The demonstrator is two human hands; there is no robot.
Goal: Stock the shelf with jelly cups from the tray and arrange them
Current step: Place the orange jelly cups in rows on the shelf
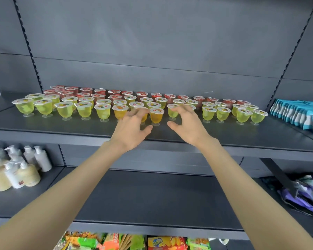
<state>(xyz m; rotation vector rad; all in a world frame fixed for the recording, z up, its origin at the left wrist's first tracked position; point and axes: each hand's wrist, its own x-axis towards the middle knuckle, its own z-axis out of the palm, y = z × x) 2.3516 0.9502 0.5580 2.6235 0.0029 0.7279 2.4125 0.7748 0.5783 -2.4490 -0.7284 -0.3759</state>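
Jelly cups are standing in rows across the shelf: red ones at the back, green in the middle and front, and a few orange at the centre of the front row. No tray is showing.

Both hands are reaching into that front row. The left hand is lying with blurred fingers over an orange cup, its thumb standing apart near the shelf surface. The right hand is curving its fingers over the lid of a green cup, with the thumb hanging low beside the foot. Whether either hand is actually gripping or only touching, I cannot tell.

These cups are looking light and top-heavy. Each is a wide bowl of jelly sitting on a thin stem and a small clear foot, so a sideways nudge is likely tipping one into its neighbours. The plastic walls are probably thin and a little springy, and smooth enough to be slipping under a loose pinch. The peel-off lid is the weak part, so pressing down on it is risking a dent or a leak.

Taking hold around the bowl just under the rim, thumb opposite fingers, is seeming safest. Sliding a cup by its foot is suiting small straightening moves.
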